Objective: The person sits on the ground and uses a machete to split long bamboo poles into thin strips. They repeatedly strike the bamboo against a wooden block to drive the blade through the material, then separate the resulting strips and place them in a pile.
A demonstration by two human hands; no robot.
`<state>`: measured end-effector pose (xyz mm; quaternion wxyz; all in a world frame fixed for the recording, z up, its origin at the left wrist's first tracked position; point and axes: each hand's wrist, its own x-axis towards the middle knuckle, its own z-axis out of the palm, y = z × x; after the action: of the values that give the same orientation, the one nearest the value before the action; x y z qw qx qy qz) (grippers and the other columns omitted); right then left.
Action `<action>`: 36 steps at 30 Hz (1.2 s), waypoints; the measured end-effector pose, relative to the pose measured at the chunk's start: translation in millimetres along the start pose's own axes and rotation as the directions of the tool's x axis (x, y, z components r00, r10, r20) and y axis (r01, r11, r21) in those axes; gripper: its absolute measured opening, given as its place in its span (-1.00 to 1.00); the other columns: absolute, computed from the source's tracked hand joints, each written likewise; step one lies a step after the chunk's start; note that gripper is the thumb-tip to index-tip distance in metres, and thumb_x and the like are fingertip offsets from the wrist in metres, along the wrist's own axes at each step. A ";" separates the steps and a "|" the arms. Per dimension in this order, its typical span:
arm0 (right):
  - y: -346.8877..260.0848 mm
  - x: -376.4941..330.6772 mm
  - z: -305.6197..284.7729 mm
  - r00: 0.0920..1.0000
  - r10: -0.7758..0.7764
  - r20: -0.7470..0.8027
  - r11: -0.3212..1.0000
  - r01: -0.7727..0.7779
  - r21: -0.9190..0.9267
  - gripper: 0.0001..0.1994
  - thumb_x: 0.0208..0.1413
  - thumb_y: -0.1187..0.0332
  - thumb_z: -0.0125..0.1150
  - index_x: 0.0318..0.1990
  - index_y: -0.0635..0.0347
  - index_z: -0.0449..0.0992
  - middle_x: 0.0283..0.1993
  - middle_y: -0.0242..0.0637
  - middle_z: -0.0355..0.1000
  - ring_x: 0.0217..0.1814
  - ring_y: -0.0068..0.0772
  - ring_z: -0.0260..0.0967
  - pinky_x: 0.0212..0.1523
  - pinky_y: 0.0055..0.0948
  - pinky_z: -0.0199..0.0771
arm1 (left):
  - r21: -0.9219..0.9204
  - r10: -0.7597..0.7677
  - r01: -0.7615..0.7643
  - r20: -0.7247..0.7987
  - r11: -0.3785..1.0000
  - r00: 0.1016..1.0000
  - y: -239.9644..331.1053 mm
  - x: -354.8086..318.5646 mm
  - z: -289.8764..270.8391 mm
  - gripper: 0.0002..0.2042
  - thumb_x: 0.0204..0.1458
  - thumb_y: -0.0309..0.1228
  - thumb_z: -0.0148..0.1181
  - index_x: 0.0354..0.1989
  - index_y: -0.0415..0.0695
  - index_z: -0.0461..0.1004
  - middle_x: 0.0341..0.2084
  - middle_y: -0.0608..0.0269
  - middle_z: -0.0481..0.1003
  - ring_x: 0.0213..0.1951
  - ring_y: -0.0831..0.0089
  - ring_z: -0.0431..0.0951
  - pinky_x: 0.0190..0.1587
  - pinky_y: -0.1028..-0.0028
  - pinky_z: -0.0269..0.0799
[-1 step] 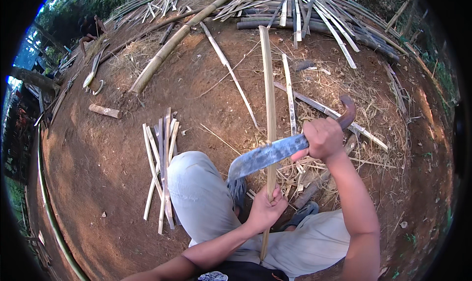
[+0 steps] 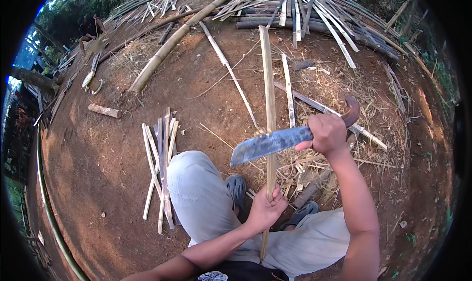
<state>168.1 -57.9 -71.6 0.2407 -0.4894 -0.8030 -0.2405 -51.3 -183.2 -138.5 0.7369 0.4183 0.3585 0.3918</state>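
Note:
A long pale bamboo strip [image 2: 269, 84] runs away from my lap, its near end between my legs. My left hand [image 2: 265, 211] is closed around its lower part. In my right hand [image 2: 328, 135] is a machete [image 2: 275, 142], gripped by its curved brown handle. The broad, dark-mottled blade lies across the strip, well beyond my left hand, with its tip pointing left. A small curl of shaving [image 2: 264, 132] shows at the blade's far edge, where it meets the strip.
Split bamboo strips [image 2: 161, 168] lie in a bundle beside my left knee. Shavings [image 2: 300, 175] and a short pole [image 2: 314, 188] are on the ground near my feet. Farther off are a thick bamboo pole [image 2: 162, 57] and a large bamboo pile [image 2: 295, 15]. Another person [image 2: 88, 30] sits far left.
My right hand and the machete have shifted slightly away and to the right along the strip. My left hand and the strip look unmoved.

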 end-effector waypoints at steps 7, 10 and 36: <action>106.3 31.3 -54.0 0.308 0.941 -0.141 0.338 -0.866 0.368 -0.15 0.20 -0.44 -0.48 -0.66 0.25 0.27 -0.71 -0.20 0.19 -0.60 -0.19 0.22 -0.46 -0.15 0.21 | 0.190 0.056 -0.113 0.284 0.975 0.957 41.8 -47.9 38.5 -0.69 0.12 -0.58 0.17 -0.48 -0.02 0.13 -0.68 0.61 0.11 -0.62 0.83 0.07 -0.60 0.65 -0.03; 84.1 19.6 -45.1 0.375 0.918 0.125 0.292 -0.856 0.427 -0.17 0.20 -0.43 -0.43 -0.69 0.23 0.19 -0.70 -0.29 0.13 -0.62 -0.34 0.09 -0.50 -0.23 0.13 | 0.108 0.127 -0.155 0.233 0.982 0.964 21.5 -32.5 30.7 -0.71 0.17 -0.57 0.13 -0.47 -0.02 0.13 -0.72 0.60 0.11 -0.68 0.81 0.04 -0.66 0.63 -0.07; -64.4 20.2 -32.2 0.996 -0.085 -0.042 0.892 0.095 0.442 -0.22 -0.08 -0.52 0.00 -0.71 0.14 0.35 -0.78 -0.22 0.32 -0.78 -0.26 0.38 -0.70 -0.34 0.42 | -0.027 0.000 0.001 0.011 1.000 1.000 29.9 -6.5 5.6 -0.56 0.34 0.06 -0.45 -0.18 -0.10 0.15 -0.55 0.33 0.13 -0.66 0.61 0.11 -0.64 0.60 0.00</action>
<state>106.7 -90.5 -44.0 0.3433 -0.3815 -0.8556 -0.0674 -57.6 -180.5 -108.2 0.7444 0.4104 0.3494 0.3941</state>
